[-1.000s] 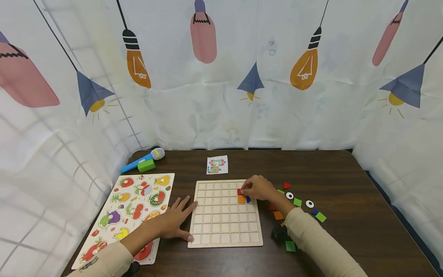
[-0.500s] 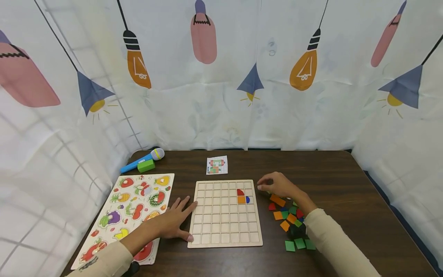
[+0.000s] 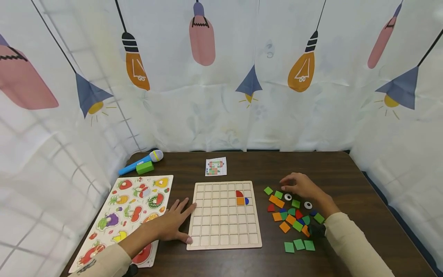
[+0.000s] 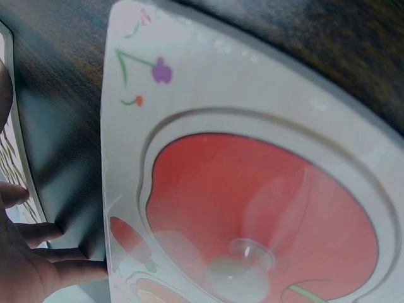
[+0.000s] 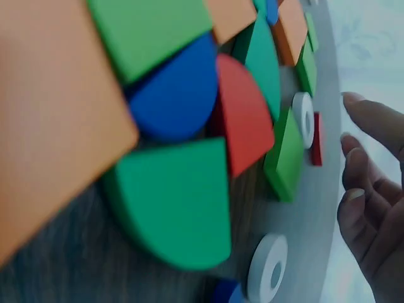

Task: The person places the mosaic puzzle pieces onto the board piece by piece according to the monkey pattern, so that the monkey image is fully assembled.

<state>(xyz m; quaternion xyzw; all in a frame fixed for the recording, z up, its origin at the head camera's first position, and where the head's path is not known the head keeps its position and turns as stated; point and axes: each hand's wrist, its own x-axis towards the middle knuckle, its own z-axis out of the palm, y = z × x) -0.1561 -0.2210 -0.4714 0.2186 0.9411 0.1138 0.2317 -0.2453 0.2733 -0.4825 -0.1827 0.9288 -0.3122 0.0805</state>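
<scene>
A wooden grid board (image 3: 225, 247) lies mid-table. Its upper right cells hold a red quarter-round piece (image 3: 239, 193), an orange square (image 3: 240, 201) and a small blue half-round piece (image 3: 247, 201). My left hand (image 3: 174, 221) spreads its fingers at the board's left side, thumb and fingertip on that edge. My right hand (image 3: 302, 187) hovers at the back of the loose coloured pieces, fingers bent and nothing gripped. In the right wrist view, a red piece (image 5: 317, 139) lies near those fingertips, beside a white ring (image 5: 304, 120); the hand hides the red piece in the head view.
Loose pieces lie right of the board, with several green squares (image 3: 299, 244) in front. A fruit puzzle board (image 3: 162, 192) is at the left. Behind it are a toy microphone (image 3: 138, 163) and a green block (image 3: 144, 167). A pattern card (image 3: 216, 166) lies behind the grid board.
My right hand let go of the red quarter-round piece on the board, then moved right over the loose pieces. My left hand stayed at the board's edge.
</scene>
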